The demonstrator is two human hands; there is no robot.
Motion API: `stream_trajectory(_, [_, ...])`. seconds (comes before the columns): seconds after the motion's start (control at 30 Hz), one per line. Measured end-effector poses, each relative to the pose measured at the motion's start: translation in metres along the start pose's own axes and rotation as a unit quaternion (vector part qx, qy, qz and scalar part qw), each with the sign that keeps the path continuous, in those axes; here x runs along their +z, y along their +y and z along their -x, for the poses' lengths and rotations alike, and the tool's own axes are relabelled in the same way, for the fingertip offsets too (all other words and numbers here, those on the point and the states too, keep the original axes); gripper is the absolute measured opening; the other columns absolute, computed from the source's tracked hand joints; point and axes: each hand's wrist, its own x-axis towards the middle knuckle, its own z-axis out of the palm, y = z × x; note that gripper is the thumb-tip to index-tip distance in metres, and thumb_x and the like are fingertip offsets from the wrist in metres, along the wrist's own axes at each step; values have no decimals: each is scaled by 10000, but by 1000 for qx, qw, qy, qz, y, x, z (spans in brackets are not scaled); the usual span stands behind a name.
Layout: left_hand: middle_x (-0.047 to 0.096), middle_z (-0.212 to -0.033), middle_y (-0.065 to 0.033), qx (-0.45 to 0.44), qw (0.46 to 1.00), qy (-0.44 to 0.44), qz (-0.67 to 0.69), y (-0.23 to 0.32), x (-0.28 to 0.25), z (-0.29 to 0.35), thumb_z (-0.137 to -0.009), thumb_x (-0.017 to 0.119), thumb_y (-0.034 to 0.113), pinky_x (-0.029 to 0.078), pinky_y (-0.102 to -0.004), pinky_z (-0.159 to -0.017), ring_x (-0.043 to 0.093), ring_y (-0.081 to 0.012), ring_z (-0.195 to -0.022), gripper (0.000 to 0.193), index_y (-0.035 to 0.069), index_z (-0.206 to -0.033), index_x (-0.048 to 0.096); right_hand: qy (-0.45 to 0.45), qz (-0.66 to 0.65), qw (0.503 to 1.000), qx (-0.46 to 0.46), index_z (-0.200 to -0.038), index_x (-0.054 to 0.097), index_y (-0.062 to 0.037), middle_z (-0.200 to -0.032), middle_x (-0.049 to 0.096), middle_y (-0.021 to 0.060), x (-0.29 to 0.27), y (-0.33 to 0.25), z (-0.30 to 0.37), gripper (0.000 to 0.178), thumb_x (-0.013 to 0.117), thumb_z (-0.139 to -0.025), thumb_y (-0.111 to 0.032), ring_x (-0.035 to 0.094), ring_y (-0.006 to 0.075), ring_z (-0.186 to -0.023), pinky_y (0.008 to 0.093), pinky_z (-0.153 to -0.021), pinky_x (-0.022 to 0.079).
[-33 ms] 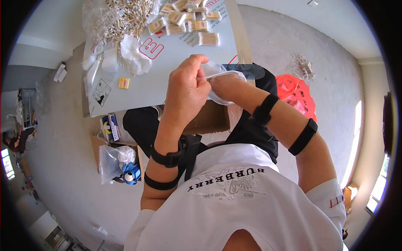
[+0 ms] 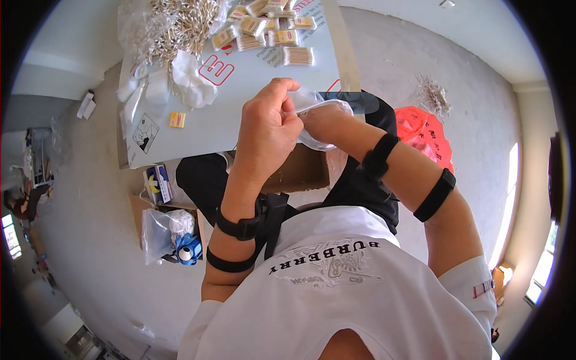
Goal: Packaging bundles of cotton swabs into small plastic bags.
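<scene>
I see the left hand (image 2: 270, 129) curled beside the right hand (image 2: 324, 123) and clear bag (image 2: 309, 98), but can't tell either grip.

The whitish bag (image 2: 308, 99) looks like thin, glossy plastic, the shirt (image 2: 354, 231) like matt cloth, and the box (image 2: 306, 170) like dull cardboard.

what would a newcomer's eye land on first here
Probably the bare left hand and right hand at the centre, by the near edge of a pale grey table, a translucent plastic bag around the right one. Next, the tangled heap of loose wooden-stick cotton swabs at the far left, beside small yellow-labelled swab packs. A bright red plastic bag also stands out on the grey floor, right.
</scene>
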Motion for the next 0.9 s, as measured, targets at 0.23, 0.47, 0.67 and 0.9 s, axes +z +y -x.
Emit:
stream_trajectory(0.23, [549,-751,-24,-187,926,-81,318,18,-10,-4,-705,542,-122,407,-206,-490,493,-49,-552,331,-42,-1025,564,68,20,995,-77,-1165,623,-130,-1163,626,87,64,75,-25,319,542,-857,-148,583,247,-1103,327,-904,462])
stream_trajectory(0.47, [612,-983,-110,-98,994,-4,46,-84,-17,-9,-686,551,-109,484,-270,-747,590,-175,-862,454,-20,-1131,555,143,135,972,-133,-1194,535,-126,-1142,604,85,47,47,-60,335,510,-861,-160,585,241,-1066,332,-855,479])
stream_trajectory(0.67, [468,-1342,-105,29,951,-182,-249,-123,17,-7,-645,607,-65,351,-410,-1029,383,-296,-1294,673,94,-1284,466,146,122,974,-120,-1138,624,-136,-1125,634,68,39,47,-45,288,541,-862,-133,603,234,-1048,338,-882,480])
stream_trajectory(0.9, [486,-1333,-76,51,962,-158,-218,-143,46,-15,-638,674,27,328,-419,-1004,379,-256,-1307,709,117,-1306,452,127,101,980,-118,-1043,634,-113,-1047,648,117,2,32,-24,218,530,-854,-140,649,272,-921,335,-797,525])
